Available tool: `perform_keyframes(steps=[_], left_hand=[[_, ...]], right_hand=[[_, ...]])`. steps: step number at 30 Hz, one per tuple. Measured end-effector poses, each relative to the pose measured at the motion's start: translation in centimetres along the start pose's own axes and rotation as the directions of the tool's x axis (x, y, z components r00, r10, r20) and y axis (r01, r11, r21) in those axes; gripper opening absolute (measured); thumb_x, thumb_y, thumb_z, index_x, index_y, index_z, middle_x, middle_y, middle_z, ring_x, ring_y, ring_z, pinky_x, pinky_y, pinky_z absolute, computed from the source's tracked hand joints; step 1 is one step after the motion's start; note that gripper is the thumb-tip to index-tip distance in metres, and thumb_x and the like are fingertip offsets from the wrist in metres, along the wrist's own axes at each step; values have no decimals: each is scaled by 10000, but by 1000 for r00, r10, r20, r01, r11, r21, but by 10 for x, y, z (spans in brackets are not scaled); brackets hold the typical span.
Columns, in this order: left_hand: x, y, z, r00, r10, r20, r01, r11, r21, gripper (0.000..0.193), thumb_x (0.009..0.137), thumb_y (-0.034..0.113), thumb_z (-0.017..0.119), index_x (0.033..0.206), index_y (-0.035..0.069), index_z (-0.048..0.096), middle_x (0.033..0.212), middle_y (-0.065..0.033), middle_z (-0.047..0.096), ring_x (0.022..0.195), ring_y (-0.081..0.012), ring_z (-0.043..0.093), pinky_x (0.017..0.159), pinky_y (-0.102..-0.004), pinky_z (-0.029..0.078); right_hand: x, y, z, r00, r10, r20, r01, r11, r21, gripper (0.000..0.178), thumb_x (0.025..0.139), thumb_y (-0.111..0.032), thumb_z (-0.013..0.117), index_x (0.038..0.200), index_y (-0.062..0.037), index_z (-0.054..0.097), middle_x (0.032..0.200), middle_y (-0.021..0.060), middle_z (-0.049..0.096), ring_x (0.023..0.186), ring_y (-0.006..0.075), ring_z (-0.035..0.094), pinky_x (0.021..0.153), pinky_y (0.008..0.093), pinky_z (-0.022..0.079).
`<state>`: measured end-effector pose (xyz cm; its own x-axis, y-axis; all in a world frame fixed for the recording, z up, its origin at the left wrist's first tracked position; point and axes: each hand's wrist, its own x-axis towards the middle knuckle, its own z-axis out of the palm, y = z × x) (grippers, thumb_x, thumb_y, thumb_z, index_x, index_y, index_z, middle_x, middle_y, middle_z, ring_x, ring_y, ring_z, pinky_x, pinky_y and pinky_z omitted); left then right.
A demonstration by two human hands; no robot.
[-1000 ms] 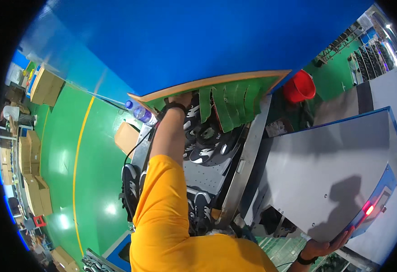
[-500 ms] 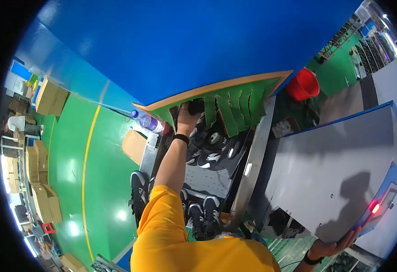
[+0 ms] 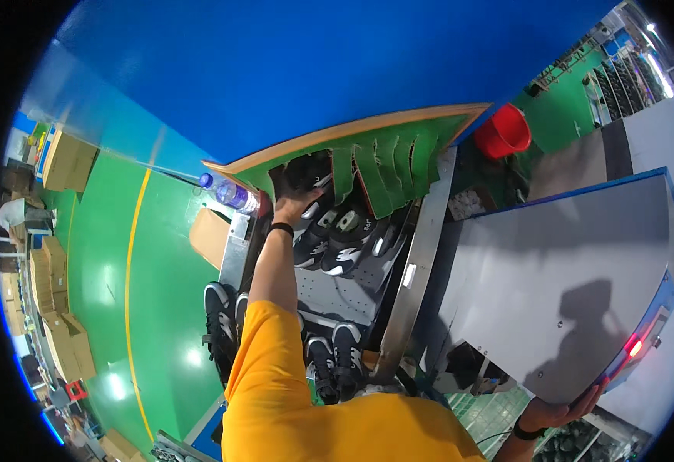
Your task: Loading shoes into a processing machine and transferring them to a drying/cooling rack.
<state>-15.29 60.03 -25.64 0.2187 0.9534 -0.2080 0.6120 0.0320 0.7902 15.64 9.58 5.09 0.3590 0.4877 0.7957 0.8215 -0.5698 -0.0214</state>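
Note:
My left hand (image 3: 294,205) is at the mouth of a big blue machine (image 3: 291,69), its fingers closed on a black shoe (image 3: 304,171) that sits partly behind the green strip curtain (image 3: 387,181). Just right of that hand, black shoes with white marks (image 3: 342,250) stand on a grey perforated plate (image 3: 341,294). My right hand (image 3: 558,413) is low on the right, fingers stretched out along the lower edge of a grey panel (image 3: 537,277), close to a red light (image 3: 635,348). It holds nothing that I can see.
More black shoes (image 3: 334,360) stand near my body, another shoe (image 3: 218,316) at the left side. A plastic bottle (image 3: 233,194) lies beside the opening, with a metal rail (image 3: 418,269) to the right. A red bucket (image 3: 502,131) is beyond; cartons (image 3: 67,162) line the far left.
My left hand has shifted slightly left, and more of the black shoe at the curtain shows. The whole view has moved a little. My right hand stays at the panel's edge.

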Motion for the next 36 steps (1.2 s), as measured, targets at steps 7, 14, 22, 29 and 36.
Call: perform_keyframes(steps=[7,14,22,29,36], left_hand=[[-56,-5,12,999,-9,-50,2,992,-123,840,721,327,789,1396,-21,429,1328,-238,534,1233,-361,512,1057,-416,389],[-104,-26,10,991,-59,124,72,991,-108,959,769,410,754,1465,-59,289,1351,-266,499,1292,-379,465,1104,-376,340],[-162,-31,14,955,226,193,-289,854,432,644,666,253,812,1227,91,541,1204,-153,595,1143,-366,562,992,-468,434],[-164,-14,62,995,-50,-82,77,926,369,631,700,363,821,1149,43,514,1114,-142,594,1077,-369,574,872,-485,487],[-148,8,81,935,-332,-127,354,896,266,628,757,397,778,1175,10,513,1155,-201,607,1070,-410,590,905,-479,487]], right_hand=[[0,-14,1,1000,-23,-17,22,999,-39,648,1049,-469,188,1361,41,439,1407,256,423,1301,412,445,1069,548,407],[5,-13,3,998,-65,-2,64,993,-94,655,1049,-475,203,1361,51,439,1390,253,449,1285,412,456,1062,544,418],[-2,-6,6,999,-37,-27,35,997,-74,660,1047,-469,192,1353,49,462,1379,264,468,1269,402,480,1067,530,409],[-1,-3,9,999,-28,-31,27,998,-55,669,1043,-488,185,1347,35,473,1393,257,452,1282,401,466,1066,532,403],[0,-6,11,998,-50,-27,48,998,-40,656,1041,-479,187,1361,24,461,1405,252,436,1294,409,451,1080,555,375]])
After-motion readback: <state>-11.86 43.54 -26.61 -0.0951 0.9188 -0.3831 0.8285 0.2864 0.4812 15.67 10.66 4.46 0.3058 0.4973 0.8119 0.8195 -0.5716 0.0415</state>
